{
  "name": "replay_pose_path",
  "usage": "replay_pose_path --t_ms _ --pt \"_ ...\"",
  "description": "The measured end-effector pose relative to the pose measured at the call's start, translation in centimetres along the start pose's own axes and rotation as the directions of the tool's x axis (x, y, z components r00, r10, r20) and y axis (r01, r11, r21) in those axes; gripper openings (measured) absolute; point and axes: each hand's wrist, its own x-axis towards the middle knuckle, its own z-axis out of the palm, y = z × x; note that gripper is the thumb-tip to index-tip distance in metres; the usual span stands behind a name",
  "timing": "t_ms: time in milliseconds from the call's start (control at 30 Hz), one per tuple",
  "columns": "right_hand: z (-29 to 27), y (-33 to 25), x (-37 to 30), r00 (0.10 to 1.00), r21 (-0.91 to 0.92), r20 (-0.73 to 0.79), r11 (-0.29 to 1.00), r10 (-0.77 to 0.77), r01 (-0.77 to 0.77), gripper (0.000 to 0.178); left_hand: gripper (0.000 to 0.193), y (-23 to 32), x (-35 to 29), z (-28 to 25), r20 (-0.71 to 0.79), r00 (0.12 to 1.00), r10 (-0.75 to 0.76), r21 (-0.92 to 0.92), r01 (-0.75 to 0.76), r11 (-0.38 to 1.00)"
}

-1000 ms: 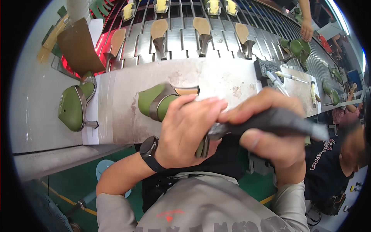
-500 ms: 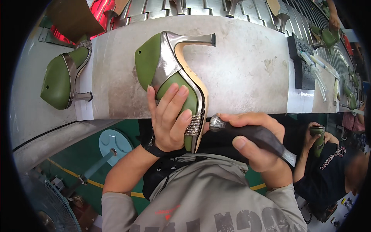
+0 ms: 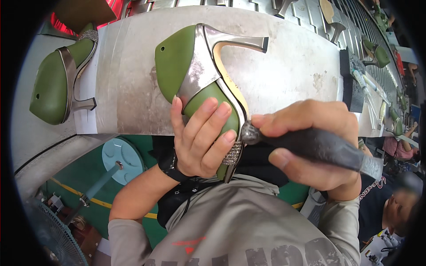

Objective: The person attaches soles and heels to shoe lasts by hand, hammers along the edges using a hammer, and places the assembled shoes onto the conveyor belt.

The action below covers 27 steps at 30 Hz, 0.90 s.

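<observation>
A high-heeled sandal with silver straps, a pale insole edge and a glittering band point(image 3: 232, 154) sits on a green last point(image 3: 174, 66). It lies on its side, heel toward the far right and toe toward me. My left hand point(image 3: 199, 144) is closed around its forepart, fingers spread over the green surface. A dark tool point(image 3: 313, 147) with a rounded metal head point(image 3: 251, 133) is gripped in my right hand point(image 3: 317, 120). That head is at the sole edge just above the glittering band; whether it touches cannot be made out.
Another sandal on a green last point(image 3: 51, 86) lies at the left of the bench point(image 3: 293, 53). Metal conveyor slats point(image 3: 182, 3) run along the back. A dark block point(image 3: 350, 80) and thin brushes or tubes point(image 3: 368, 86) are at right. A blue round stool point(image 3: 120, 162) stands below; a co-worker point(image 3: 381, 199) sits right.
The sandal has shifted slightly to the right and turned a little. My right hand with the tool has moved up and right, its handle swinging outward. The co-worker has changed posture.
</observation>
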Motion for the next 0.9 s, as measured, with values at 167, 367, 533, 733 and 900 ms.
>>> replay_pose_path --t_ms 167,367,533,733,900 --pt "1.2 1.0 -0.9 0.974 -0.154 -0.032 0.964 -0.225 0.218 0.025 0.033 0.2 -0.1 0.8 -0.057 0.998 -0.025 -0.005 0.025 1.000" --pt "3.6 0.7 -2.7 0.953 -0.228 -0.071 0.935 -0.294 0.271 0.028 0.030 0.3 0.0 0.7 -0.042 0.999 -0.028 -0.025 0.027 0.999" --pt "6.2 1.5 -4.4 0.935 -0.226 -0.085 0.920 -0.345 0.319 0.026 0.068 -0.6 -0.5 -0.1 0.070 0.993 0.093 0.053 -0.097 0.994" --pt "8.3 4.4 -6.7 0.973 -0.255 0.223 0.960 -0.060 0.118 0.034 0.073 0.0 0.0 0.2 0.081 0.994 0.067 0.033 -0.070 0.997" --pt "3.2 1.3 -8.2 0.926 0.164 -0.307 0.946 -0.220 0.280 0.042 0.073 -0.3 -0.3 0.4 0.031 0.995 0.098 0.066 -0.100 0.993"
